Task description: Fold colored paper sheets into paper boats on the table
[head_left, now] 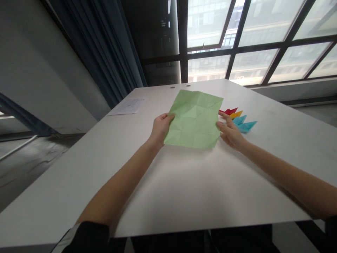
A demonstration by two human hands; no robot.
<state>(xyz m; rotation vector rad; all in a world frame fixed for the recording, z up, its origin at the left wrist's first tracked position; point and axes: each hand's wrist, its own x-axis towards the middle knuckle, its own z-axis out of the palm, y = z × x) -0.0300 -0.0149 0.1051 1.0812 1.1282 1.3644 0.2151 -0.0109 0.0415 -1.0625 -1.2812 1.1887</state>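
Note:
A light green sheet of paper (195, 119), marked with crossing fold creases, is held up above the white table between my two hands. My left hand (160, 129) grips its left edge, thumb on the front and the other fingers behind. At the right edge, my right hand (230, 131) has thumb and fingertips closed on the paper. Just beyond that hand lie several folded paper pieces: a red one (231, 111), a yellow one (237, 115) and light blue ones (246, 127), partly hidden by the hand.
The white table (184, 189) stretches away toward the windows (210, 31). A printed white sheet (129, 106) lies at its far left edge. Two round grommets (172, 87) sit near the back edge. A dark blue curtain (105, 45) hangs beyond the left side.

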